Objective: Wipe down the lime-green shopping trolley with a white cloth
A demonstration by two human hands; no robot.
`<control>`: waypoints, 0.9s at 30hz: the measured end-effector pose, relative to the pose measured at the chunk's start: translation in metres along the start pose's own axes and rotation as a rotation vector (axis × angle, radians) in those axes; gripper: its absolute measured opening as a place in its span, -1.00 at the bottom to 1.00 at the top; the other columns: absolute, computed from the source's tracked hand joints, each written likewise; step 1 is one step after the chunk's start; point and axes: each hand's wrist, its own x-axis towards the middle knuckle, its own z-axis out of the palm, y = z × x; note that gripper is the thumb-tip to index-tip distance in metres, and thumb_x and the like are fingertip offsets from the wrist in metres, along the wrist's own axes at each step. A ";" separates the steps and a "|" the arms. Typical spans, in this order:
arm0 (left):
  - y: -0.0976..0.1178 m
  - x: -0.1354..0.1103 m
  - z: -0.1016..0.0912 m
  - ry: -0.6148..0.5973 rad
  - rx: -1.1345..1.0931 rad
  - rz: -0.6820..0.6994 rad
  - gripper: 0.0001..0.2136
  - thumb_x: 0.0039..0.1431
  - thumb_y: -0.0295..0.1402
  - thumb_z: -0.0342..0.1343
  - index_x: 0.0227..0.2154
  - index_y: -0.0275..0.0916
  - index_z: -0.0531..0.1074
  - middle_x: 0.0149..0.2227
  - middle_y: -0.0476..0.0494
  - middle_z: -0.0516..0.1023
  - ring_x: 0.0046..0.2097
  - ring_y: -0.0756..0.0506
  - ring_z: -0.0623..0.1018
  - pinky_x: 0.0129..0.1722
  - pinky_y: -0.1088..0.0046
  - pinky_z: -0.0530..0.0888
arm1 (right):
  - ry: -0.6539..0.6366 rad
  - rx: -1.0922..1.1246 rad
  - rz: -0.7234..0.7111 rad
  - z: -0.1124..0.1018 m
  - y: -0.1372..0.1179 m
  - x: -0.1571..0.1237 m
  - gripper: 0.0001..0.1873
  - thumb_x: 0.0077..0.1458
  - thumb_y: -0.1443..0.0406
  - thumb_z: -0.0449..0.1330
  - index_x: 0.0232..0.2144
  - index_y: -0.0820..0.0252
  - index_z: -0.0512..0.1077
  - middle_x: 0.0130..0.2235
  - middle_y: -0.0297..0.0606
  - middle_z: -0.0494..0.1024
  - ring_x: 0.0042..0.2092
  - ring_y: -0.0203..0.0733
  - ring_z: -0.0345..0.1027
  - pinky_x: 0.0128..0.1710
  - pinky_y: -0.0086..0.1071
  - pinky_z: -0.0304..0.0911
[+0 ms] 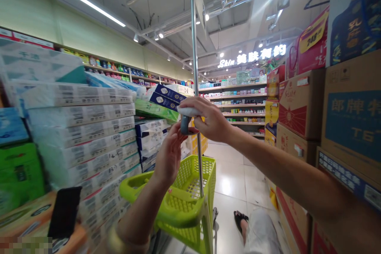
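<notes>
In front of me stands a bright green shopping trolley (193, 208) with a basket. A thin metal pole (195, 53) rises beside its handle. At mid-height on the pole, my right hand (212, 121) is closed on a smooth white rounded piece (189, 111). Just below, the fingers of my left hand (171, 151) are curled around a dark grey curved piece (185, 124). The two pieces touch or overlap; I cannot tell whether they are one thing, nor whether they are fixed to the pole.
Wrapped white packs (98, 127) are stacked high on the left, near a black phone-like slab (64, 212). Cardboard cartons (300, 107) form a wall on the right. Beyond the trolley, a tiled floor (228, 166) leads to stocked shelves (238, 105). My sandalled foot (241, 222) shows below.
</notes>
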 end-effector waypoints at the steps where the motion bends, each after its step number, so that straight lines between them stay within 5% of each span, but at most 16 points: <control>1: -0.002 0.001 -0.001 0.032 -0.012 -0.004 -0.69 0.01 -0.19 0.04 -0.20 -0.18 0.44 -0.23 -0.08 0.59 -0.03 -0.16 0.51 0.11 0.20 0.33 | -0.018 -0.008 -0.045 0.003 -0.003 -0.004 -0.48 0.00 0.53 -0.03 -0.03 0.03 0.37 0.04 -0.28 0.46 0.15 -0.20 0.27 0.20 -0.17 0.19; 5: -0.005 0.002 -0.002 0.099 -0.019 0.005 -0.79 -0.02 -0.19 0.06 -0.35 -0.17 0.43 -0.23 -0.07 0.58 -0.03 -0.16 0.50 0.04 0.24 0.38 | -0.087 -0.034 -0.226 0.010 -0.005 -0.020 -0.54 0.16 0.46 0.00 0.07 0.00 0.32 0.13 -0.24 0.41 0.26 -0.15 0.15 0.28 -0.05 0.12; 14: 0.004 -0.005 0.004 0.040 0.105 0.023 -0.64 0.09 -0.12 0.03 -0.13 -0.21 0.46 -0.08 -0.13 0.57 0.00 -0.16 0.48 -0.01 0.32 0.34 | 0.304 -0.141 0.107 0.029 0.034 -0.034 -0.44 0.22 0.38 0.00 0.25 -0.01 0.15 0.16 -0.12 0.18 0.22 -0.06 0.14 0.25 -0.02 0.19; 21: -0.005 -0.002 0.002 0.087 0.138 0.099 -0.68 0.15 -0.15 0.04 -0.11 -0.19 0.45 -0.03 -0.12 0.54 0.08 -0.15 0.44 0.16 0.26 0.28 | 0.204 -0.090 0.096 0.028 0.021 -0.049 -0.49 0.14 0.38 0.07 0.16 0.12 0.25 0.01 -0.11 0.38 0.07 -0.05 0.29 0.09 -0.05 0.31; 27: -0.001 -0.003 0.006 0.059 -0.014 0.079 -0.67 0.22 -0.13 0.03 0.00 -0.10 0.38 0.00 -0.11 0.52 0.05 -0.12 0.48 0.15 0.26 0.35 | 0.163 0.152 0.263 0.022 0.004 -0.038 -0.61 0.04 0.34 0.18 -0.03 0.16 0.32 -0.17 -0.21 0.56 -0.21 -0.18 0.47 -0.19 -0.24 0.41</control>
